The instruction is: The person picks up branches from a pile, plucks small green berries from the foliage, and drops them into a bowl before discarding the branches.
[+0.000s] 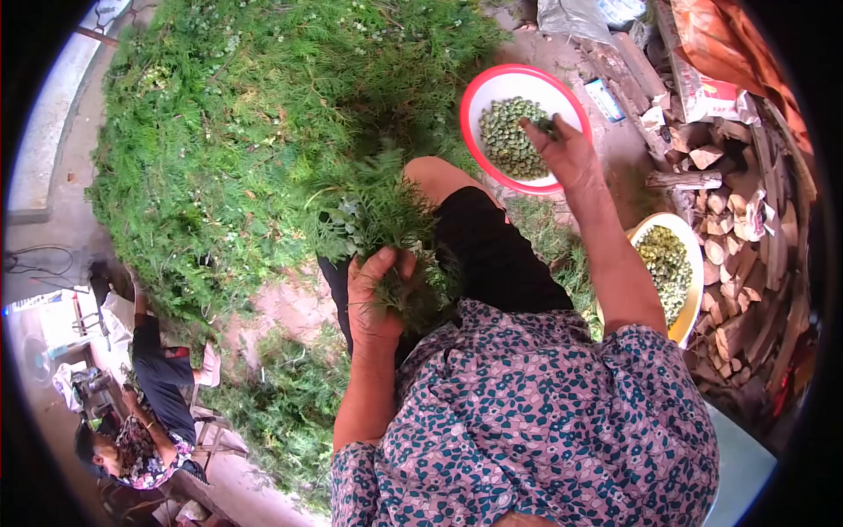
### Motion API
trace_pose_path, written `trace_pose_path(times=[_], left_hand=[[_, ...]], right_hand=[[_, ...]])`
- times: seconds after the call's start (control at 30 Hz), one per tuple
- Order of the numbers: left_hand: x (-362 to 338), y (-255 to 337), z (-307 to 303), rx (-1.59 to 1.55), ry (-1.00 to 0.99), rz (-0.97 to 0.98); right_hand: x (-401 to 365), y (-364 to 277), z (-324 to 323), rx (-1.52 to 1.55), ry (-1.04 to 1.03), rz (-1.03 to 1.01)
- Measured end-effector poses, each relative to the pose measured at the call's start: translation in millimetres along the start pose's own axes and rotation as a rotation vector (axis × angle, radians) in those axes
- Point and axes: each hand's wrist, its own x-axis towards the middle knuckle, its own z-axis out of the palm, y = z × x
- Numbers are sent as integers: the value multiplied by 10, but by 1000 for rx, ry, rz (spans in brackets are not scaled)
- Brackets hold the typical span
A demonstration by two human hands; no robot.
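Note:
My left hand (378, 285) is closed round a leafy evergreen sprig (364, 215) with pale green cones among its foliage, held above my lap. Over a white basin with a red rim (471, 110) is my right hand (569, 156), its fingers curled round a few small green cones (548, 128); part of what it holds is blurred. Many loose green cones (509, 145) lie in the basin beneath that hand.
A big heap of cut evergreen branches (237, 132) spreads ahead and to the left. On the right stand a yellow basin (694, 303) of yellowish-green cones and stacked firewood (724, 255). Another person (154, 413) sits at the lower left.

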Motion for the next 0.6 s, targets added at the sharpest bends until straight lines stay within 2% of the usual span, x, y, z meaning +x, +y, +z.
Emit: trace_pose_path(times=[0.03, 0.1, 0.2, 0.23, 0.27, 0.33, 0.4, 0.47, 0.5, 0.53, 0.6], left_hand=[[-9, 3, 25, 19, -14, 10], [-20, 3, 122, 97, 45, 28], [-41, 51, 165, 231, 118, 19], [-48, 62, 171, 290, 130, -14], [-48, 71, 193, 291, 130, -14], [-33, 78, 237, 322, 158, -26], [-27, 49, 219, 358, 194, -13], [-31, 29, 243, 398, 227, -4], [-37, 38, 284, 432, 233, -13], [-43, 45, 306, 465, 240, -22], [-33, 51, 289, 465, 196, -15]], right_hand=[[69, -69, -57, 3, -3, 2], [217, -204, -233, -583, -40, -282], [353, -372, -374, -669, -80, -237], [423, -423, -365, -118, 138, -123], [346, -400, -282, -118, 138, -123], [69, -256, -106, -446, -50, -310], [-355, -11, 254, -741, -188, -383], [-838, 262, 551, -913, -510, -397], [-1038, 360, 689, -1071, -628, -331], [-1175, 503, 758, -1180, -781, -452], [-1177, 767, 769, -1367, -1091, -974]])
